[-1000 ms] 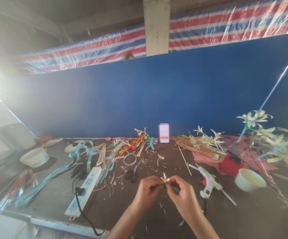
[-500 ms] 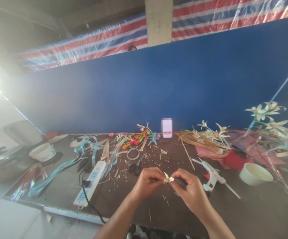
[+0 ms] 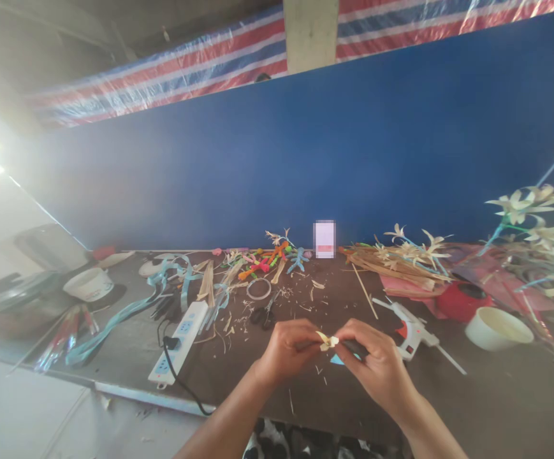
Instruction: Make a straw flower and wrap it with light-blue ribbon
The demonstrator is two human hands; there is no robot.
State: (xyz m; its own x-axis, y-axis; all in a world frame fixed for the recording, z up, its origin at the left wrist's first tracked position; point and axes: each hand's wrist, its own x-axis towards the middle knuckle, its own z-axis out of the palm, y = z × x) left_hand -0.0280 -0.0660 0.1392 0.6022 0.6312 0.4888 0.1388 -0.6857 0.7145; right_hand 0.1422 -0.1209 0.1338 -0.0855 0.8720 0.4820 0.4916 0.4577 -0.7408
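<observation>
Between my two hands is a small cream flower (image 3: 328, 342) with curled petals, like the dried-husk flowers at the right. My left hand (image 3: 290, 347) pinches its left side with thumb and forefinger. From the other side, my right hand (image 3: 371, 357) grips it the same way, fingers closed. A bit of light blue material (image 3: 338, 359) shows just under the right fingers; whether the hand holds it I cannot tell. Scissors (image 3: 263, 315) lie beyond my left hand, near a roll of tape (image 3: 258, 289). To the right of my right hand rests a white glue gun (image 3: 415, 335).
A power strip (image 3: 180, 344) with a black cord lies at left, near light blue ribbon (image 3: 114, 331) and a white bowl (image 3: 88, 284). Another white bowl (image 3: 499, 329) stands at right, by finished flowers (image 3: 516, 207). A blue partition (image 3: 277, 166) closes off the back.
The view has shifted slightly, so the table's things appear a little further right and higher. Both hands still hold the flower, its petals turned a little. More light blue shows under the right fingers.
</observation>
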